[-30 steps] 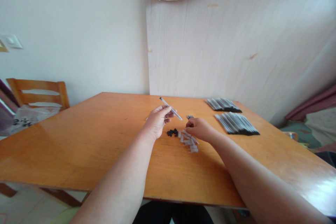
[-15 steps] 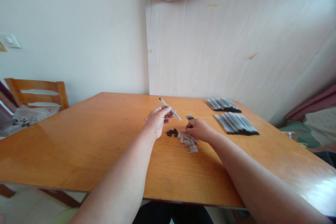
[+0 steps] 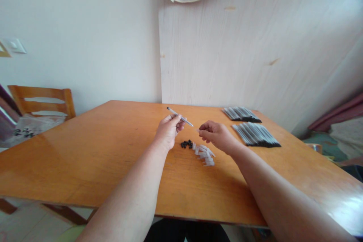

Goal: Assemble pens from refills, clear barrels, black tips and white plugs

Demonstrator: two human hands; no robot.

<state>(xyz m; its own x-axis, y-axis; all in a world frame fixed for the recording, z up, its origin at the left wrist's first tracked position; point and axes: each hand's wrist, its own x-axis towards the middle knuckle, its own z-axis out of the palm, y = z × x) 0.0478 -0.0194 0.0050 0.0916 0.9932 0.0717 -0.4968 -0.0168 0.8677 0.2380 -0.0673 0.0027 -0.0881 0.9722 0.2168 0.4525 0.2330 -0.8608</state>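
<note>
My left hand [image 3: 168,130] is closed on a slim pen [image 3: 186,121] with a clear barrel and a dark end; it slants down toward the right. My right hand [image 3: 214,135] is just right of the pen's lower tip, apart from it. Its thumb and fingertips pinch a small translucent pen cap, mostly hidden by the fingers. Below the hands lies a loose pile of translucent pen caps [image 3: 204,154]. Touching its left side is a small heap of black plugs [image 3: 186,144].
Two rows of pens with black ends [image 3: 256,134] [image 3: 241,114] lie at the right back of the wooden table [image 3: 113,151]. A wooden chair [image 3: 42,96] with a plastic bag [image 3: 36,126] stands at the left. A wall closes off the far side.
My right hand has lifted off the pile of caps with a cap in its fingertips and come up near the pen's tip. The left hand has tilted the pen flatter and moved slightly left.
</note>
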